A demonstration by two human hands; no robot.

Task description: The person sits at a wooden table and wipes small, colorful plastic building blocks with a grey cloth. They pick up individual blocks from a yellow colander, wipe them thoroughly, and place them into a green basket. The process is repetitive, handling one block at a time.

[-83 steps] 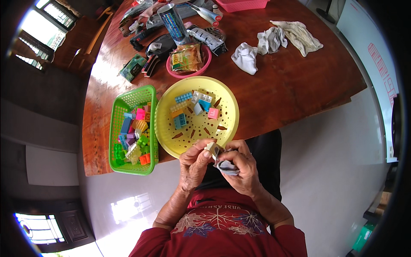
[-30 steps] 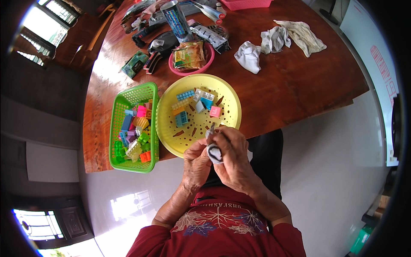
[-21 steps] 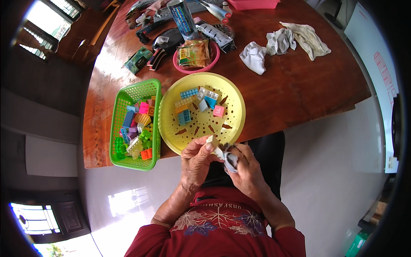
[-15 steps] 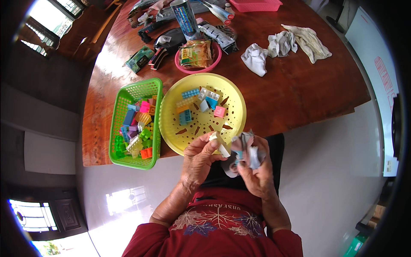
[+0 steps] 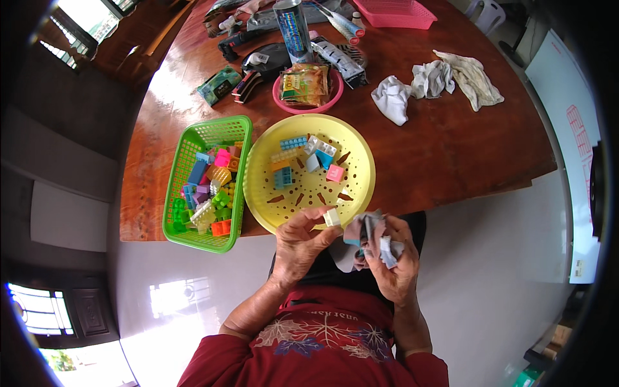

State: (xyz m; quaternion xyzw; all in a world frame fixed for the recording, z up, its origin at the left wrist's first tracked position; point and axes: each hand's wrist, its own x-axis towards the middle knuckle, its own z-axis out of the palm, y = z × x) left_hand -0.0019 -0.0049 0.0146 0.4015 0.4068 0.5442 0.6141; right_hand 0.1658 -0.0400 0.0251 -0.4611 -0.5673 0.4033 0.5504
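Between the thumb and fingers of my left hand point(image 5: 298, 248) is a small cream toy building block point(image 5: 331, 217), held over the near rim of a yellow colander point(image 5: 255, 193). My right hand point(image 5: 396, 267) grips a crumpled grey and pinkish cloth point(image 5: 367, 235) just right of the block, with a slight gap between them. Inside the colander lie several blocks, among them a pink one point(image 5: 334, 173), a blue one point(image 5: 293, 143) and a white one point(image 5: 320, 146). To its left, a green basket point(image 5: 244, 138) holds a heap of mixed coloured blocks point(image 5: 213, 187).
Behind the colander stands a pink bowl point(image 5: 335, 100) with food packets point(image 5: 304, 85) and a tall blue can point(image 5: 293, 32). Pale cloths point(image 5: 391, 100) lie at the right. A pink tray point(image 5: 403, 14) sits at the far edge. The wooden table's point(image 5: 451, 168) near edge runs before me.
The cream block has turned in my left fingers, now showing a shorter face. My right hand and cloth have shifted slightly right and down. The head view has shifted a little.
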